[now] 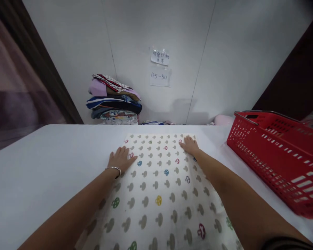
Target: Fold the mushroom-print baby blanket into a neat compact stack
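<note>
Pale wall panels (182,27) bearing handwritten notes (160,81) at twelve o'clock back a white desk (41,173), where a mushroom-print cloth (151,192) runs from mid-view down to six o'clock. A left hand (119,160) rests at the cloth's ten o'clock edge, a right hand (190,145) near its one o'clock corner, each grip apart, clamped on nothing visible. Smoothing appears to be the step in hand; the next move likely calls for light, even pressure along both edges. A red basket (273,156) stands at three o'clock; stacked fabrics (114,100) sit at ten, beyond the desk.
</note>
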Tool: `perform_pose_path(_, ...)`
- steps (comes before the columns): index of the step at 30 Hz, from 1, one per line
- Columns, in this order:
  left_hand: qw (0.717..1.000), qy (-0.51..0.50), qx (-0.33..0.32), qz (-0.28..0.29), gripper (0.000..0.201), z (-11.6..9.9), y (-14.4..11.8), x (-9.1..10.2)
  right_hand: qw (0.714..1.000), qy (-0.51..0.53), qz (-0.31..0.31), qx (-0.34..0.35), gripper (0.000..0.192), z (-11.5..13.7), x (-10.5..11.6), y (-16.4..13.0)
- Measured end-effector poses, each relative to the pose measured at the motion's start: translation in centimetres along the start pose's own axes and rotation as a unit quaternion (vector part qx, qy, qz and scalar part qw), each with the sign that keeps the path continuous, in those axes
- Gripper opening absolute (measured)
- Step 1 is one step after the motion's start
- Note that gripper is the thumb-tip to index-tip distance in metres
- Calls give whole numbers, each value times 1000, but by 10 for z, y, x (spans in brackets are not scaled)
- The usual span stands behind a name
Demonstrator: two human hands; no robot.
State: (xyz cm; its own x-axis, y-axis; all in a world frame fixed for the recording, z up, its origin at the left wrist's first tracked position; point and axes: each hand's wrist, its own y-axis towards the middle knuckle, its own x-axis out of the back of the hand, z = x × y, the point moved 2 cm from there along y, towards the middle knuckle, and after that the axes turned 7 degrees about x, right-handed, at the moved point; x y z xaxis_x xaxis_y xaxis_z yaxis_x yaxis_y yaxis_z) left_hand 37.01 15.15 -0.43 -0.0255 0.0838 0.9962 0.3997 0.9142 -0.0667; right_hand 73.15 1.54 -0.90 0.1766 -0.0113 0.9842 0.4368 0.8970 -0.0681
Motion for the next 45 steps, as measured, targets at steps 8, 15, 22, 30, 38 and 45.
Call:
perform_pose_path(8,998,0,-47,31,82,-29,34,3,998,-15,33,54,66,24,-6,19)
perform_pose_path(15,999,-15,-27,38,84,-31,54,4,1000,-7,23,13,65,30,3,25)
perform_pose_path(22,997,-28,-76,19,80,-32,37,6,988,0,31,154,70,72,-7,13)
perform_pose_path(30,997,-31,-57,52,79,-37,60,6,991,-14,68,110,63,100,0,41)
perform_pose_path(38,988,-32,-153,17,69,-4,-53,8,984,19,54,167,68,62,-5,-103)
perform_pose_path(45,983,-30,-182,3,65,59,-163,-7,993,-2,4,120,72,19,-19,-220)
